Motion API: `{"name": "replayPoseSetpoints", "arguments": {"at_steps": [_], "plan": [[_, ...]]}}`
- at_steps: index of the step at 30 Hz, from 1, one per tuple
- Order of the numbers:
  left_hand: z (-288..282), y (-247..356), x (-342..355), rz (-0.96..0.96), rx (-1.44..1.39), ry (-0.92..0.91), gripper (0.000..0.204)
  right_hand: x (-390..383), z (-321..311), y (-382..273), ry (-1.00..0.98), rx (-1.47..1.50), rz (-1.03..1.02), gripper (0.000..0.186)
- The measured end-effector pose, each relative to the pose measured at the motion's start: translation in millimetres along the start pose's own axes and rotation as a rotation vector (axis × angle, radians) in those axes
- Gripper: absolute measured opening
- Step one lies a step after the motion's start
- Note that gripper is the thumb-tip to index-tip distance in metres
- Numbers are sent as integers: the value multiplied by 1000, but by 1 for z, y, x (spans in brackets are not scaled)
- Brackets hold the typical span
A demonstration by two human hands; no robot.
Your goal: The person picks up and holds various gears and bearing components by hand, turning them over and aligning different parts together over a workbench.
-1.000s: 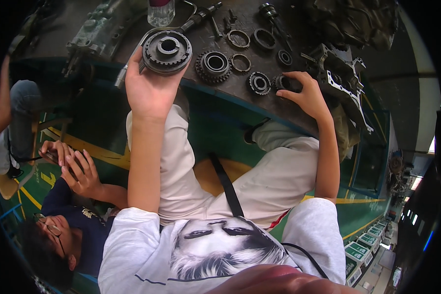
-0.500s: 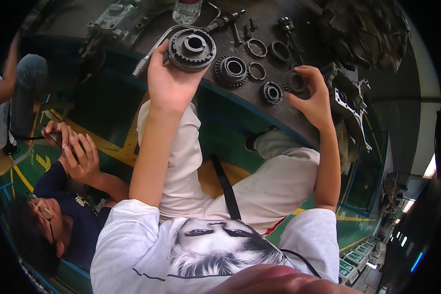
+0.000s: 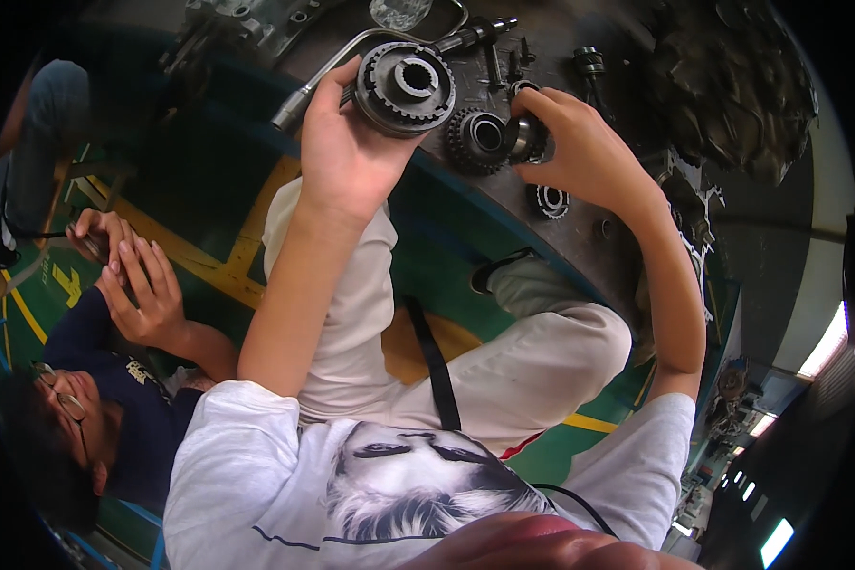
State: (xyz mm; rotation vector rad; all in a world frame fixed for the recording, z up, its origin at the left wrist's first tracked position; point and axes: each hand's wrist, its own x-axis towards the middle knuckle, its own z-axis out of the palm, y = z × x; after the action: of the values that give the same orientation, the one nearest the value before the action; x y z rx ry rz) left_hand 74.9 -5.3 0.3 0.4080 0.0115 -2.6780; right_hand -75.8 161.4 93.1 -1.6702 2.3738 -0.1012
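My left hand (image 3: 351,157) is closed around the edge of a thick, dark synchronizer gear assembly (image 3: 375,87), its splined centre facing up. Over the bench, a smaller dark gear (image 3: 526,141) is pinched between the thumb and fingers of my right hand (image 3: 589,147). Just left of that gear, a toothed gear (image 3: 475,141) with a wide bore lies on the bench. Another small gear (image 3: 549,200) rests below my right hand near the bench edge. My right fingers partly cover the rings behind them.
A long bent-handled wrench (image 3: 299,103) and a splined shaft (image 3: 480,33) lie along the dark bench (image 3: 579,237). Metal housings (image 3: 703,223) stand at the right, a bulky dark plastic-like heap (image 3: 722,85) behind. At left, another person's hands (image 3: 142,294) hold a small object.
My right hand has moved left and up, and now holds a gear over the bench. The left hand keeps its gear assembly, which sits slightly farther right in view.
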Motion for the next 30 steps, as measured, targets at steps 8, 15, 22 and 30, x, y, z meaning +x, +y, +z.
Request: {"name": "replayPoseSetpoints", "arguments": {"at_steps": [8, 15, 22, 30], "plan": [[-2, 1, 1, -1, -7, 7, 35, 22, 4, -8, -44, -189, -139, 58], [-4, 1, 1, 8, -4, -27, 32, 22, 9, -8, -47, -34, -64, 59], [-6, 0, 3, 34, -10, -31, 31, 25, 11, 2, -102, -76, -147, 59], [-7, 0, 6, 13, -34, -25, 27, 23, 18, 1, -22, -67, -87, 61]]}}
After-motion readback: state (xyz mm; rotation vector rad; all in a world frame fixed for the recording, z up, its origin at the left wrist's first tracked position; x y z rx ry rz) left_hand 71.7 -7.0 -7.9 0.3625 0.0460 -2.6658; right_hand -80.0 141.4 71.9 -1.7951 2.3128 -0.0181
